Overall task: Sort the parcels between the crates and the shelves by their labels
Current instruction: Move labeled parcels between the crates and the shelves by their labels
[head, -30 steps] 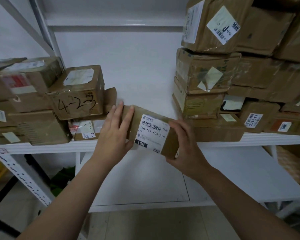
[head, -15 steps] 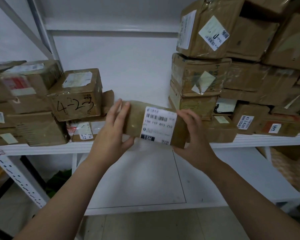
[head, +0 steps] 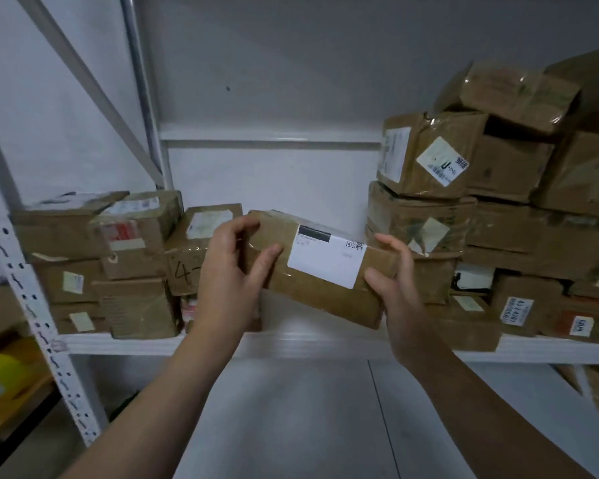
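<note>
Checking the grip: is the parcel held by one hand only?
No, the left hand and right hand each grip an end of the parcel.

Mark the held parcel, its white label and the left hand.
held parcel point(head: 329, 304): head view, brown face under label.
white label point(head: 322, 262): head view, blank middle.
left hand point(head: 227, 273): head view, its back.

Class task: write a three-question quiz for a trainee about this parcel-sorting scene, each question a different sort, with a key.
1. True or false: the left hand grips the parcel while the right hand hangs free.
2. The parcel's white label faces: A) the camera, B) the wall, C) the floor.
3. On which side of the shelf are the cardboard boxes piled higher?
Key: 1 false, both hands grip it; 2 A; 3 the right.
</note>
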A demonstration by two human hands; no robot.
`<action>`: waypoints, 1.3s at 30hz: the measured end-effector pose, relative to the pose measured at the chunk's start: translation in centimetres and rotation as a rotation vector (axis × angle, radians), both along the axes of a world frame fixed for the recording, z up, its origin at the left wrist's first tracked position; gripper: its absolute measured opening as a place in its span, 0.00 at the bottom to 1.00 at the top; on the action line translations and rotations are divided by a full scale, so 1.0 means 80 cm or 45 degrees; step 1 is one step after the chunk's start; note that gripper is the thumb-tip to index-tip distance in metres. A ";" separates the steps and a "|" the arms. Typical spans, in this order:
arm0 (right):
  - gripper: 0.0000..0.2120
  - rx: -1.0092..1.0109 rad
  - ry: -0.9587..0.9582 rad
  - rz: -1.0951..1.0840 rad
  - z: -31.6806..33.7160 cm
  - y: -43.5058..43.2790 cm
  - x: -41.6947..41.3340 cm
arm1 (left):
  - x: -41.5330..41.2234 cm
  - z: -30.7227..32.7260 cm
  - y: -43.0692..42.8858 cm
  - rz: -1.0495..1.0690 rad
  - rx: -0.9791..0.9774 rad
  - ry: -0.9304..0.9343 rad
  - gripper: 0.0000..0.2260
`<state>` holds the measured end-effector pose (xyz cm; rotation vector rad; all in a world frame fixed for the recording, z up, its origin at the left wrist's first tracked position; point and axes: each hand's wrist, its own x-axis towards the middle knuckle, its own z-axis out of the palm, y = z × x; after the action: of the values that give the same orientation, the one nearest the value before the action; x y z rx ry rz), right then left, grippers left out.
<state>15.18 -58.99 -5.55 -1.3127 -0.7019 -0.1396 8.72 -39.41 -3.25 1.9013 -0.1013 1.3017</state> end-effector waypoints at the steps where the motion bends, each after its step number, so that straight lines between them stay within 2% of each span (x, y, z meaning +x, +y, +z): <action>1: 0.28 0.002 -0.038 0.033 0.004 0.004 -0.004 | -0.003 0.005 0.006 0.020 0.054 -0.031 0.17; 3: 0.32 -0.007 -0.152 0.022 0.011 0.014 -0.013 | -0.009 0.016 0.021 0.048 0.129 -0.048 0.17; 6: 0.33 -0.006 -0.259 -0.159 0.024 0.044 -0.026 | -0.017 0.034 0.051 0.131 0.269 0.044 0.17; 9: 0.31 -0.034 -0.337 -0.403 0.042 0.090 -0.033 | -0.019 0.044 0.094 0.369 0.611 0.196 0.18; 12: 0.32 -0.116 -0.405 -0.515 0.060 0.147 -0.031 | -0.020 0.040 0.140 0.626 0.755 0.418 0.18; 15: 0.37 -0.322 -0.434 -0.598 0.071 0.212 -0.023 | -0.021 0.035 0.184 0.806 0.798 0.635 0.18; 18: 0.38 -0.602 -0.524 -0.716 0.067 0.264 -0.011 | -0.021 0.036 0.217 0.762 0.846 0.721 0.18; 20: 0.36 -0.673 -0.518 -0.736 0.060 0.284 -0.001 | -0.021 0.036 0.231 0.701 0.907 0.719 0.18; 25: 0.27 -0.651 -0.505 -0.710 0.051 0.312 0.012 | -0.020 0.036 0.248 0.580 0.929 0.627 0.15; 31: 0.35 -0.782 -0.489 -0.776 0.055 0.324 0.013 | -0.018 0.036 0.253 0.529 0.913 0.592 0.14; 35: 0.40 -0.820 -0.535 -0.759 0.055 0.312 0.007 | -0.020 0.048 0.244 0.369 0.763 0.484 0.16; 39: 0.33 -0.880 -0.584 -0.832 0.069 0.280 0.007 | -0.018 0.074 0.225 0.319 0.712 0.303 0.17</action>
<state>15.72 -36.60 -0.02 -2.1867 -0.7031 -0.8007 7.25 -21.41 2.69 2.6025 -0.1156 1.2845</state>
